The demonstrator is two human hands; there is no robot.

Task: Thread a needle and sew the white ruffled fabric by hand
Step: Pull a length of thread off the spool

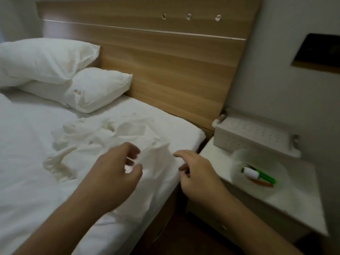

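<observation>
The white ruffled fabric [103, 138] lies crumpled on the bed, with a frilled strip at its left end. My left hand [117, 172] hovers over the fabric's near right corner, fingers loosely curled and holding nothing. My right hand [193, 172] reaches out just right of it, above the mattress edge, fingers relaxed and empty. A clear round dish [257, 173] on the nightstand holds a spool of white thread [250, 172] beside green and orange items. No needle can be made out.
Two white pillows [60, 74] lean against the wooden headboard [174, 70]. A white perforated box [255, 135] stands at the back of the white nightstand [301, 205]. A narrow gap separates the bed from the nightstand. The image is motion-blurred.
</observation>
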